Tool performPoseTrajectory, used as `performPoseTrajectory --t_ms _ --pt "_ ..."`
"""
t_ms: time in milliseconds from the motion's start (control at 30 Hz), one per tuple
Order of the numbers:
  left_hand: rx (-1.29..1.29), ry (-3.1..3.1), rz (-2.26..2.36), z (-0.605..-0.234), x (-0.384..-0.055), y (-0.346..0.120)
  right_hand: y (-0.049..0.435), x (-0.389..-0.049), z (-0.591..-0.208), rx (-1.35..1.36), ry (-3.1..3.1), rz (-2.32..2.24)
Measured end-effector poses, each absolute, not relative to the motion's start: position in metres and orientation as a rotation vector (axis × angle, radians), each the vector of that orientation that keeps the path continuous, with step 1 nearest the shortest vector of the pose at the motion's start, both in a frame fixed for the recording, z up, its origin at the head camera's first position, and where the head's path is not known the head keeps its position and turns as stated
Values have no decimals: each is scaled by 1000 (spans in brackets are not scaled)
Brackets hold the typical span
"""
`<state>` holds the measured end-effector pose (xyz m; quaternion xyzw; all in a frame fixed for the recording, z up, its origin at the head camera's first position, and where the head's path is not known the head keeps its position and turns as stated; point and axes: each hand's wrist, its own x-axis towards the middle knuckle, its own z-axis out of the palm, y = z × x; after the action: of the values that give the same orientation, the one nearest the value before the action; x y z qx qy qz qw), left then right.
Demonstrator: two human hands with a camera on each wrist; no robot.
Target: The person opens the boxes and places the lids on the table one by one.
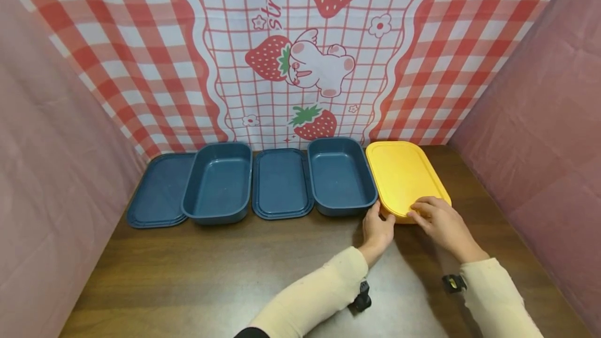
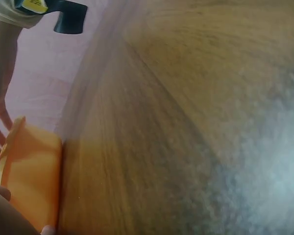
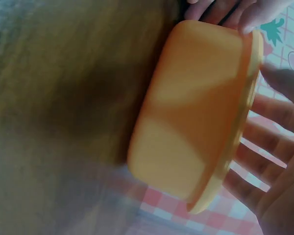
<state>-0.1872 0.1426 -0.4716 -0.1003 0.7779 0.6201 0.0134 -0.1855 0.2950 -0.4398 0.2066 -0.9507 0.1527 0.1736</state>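
A yellow lid (image 1: 405,173) covers an orange-yellow plastic food container (image 3: 191,107) at the right end of the row. My left hand (image 1: 377,229) holds the container's front left corner, with the thumb at the rim and the other fingers along the side wall. On the lid's front edge rests my right hand (image 1: 441,226). Its fingers reach over the top, fairly straight in the right wrist view, and its thumb lies near the rim. The left wrist view shows the container's front wall (image 2: 36,171) with part of both hands. Whether the lid is fully seated cannot be told.
Left of the yellow container stand a blue container (image 1: 341,173) and another blue container (image 1: 219,179), both lidless and empty. Blue lids lie between them (image 1: 283,184) and at far left (image 1: 161,189). Behind hangs a strawberry-print cloth (image 1: 319,61); pink cloth (image 1: 540,119) borders the sides.
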Motion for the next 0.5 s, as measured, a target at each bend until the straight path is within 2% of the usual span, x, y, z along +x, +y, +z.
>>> performPoseTrajectory --t_ms 500 --pt "-298 2449 1902 -473 -187 141 281 -182 -439 636 -2716 276"
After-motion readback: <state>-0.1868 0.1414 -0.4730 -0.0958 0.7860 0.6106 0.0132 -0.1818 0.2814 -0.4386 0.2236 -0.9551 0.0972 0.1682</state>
